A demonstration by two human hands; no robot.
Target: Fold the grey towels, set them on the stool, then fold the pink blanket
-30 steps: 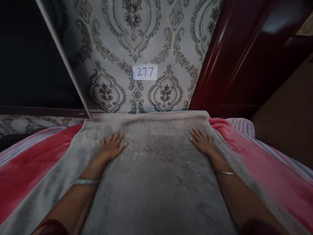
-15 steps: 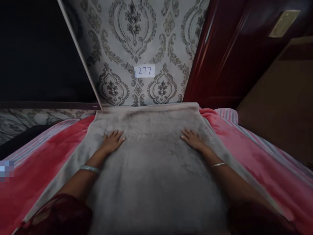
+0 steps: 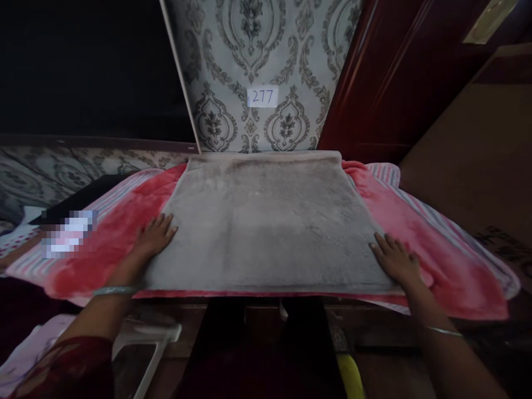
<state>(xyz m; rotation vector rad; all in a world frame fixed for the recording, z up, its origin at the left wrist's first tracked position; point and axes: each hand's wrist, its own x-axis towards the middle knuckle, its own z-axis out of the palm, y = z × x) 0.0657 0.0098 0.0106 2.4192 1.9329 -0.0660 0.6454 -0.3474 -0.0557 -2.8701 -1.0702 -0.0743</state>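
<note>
A grey plush blanket (image 3: 266,221) is spread flat over a red and pink blanket (image 3: 128,213) with striped edges, which sticks out on both sides. My left hand (image 3: 155,235) lies palm down at the grey blanket's left edge, partly over the red one, fingers stretched. At the right edge, my right hand (image 3: 397,257) rests the same way, fingers apart. Neither hand grips the cloth. Its near edge hangs level just above my legs, with a strip of red showing beneath.
A large dark screen (image 3: 91,72) stands at the back left before patterned wallpaper (image 3: 253,44). A paper label (image 3: 262,96) reads 277. Right lie a dark red door (image 3: 386,66) and a cardboard box (image 3: 474,138). A white stool (image 3: 149,349) is below left; another person's forearm (image 3: 20,249) shows at left.
Both hands have slid outward and toward me, from the grey blanket's upper area to its side edges. My view has shifted back, bringing the near edge and floor into sight.
</note>
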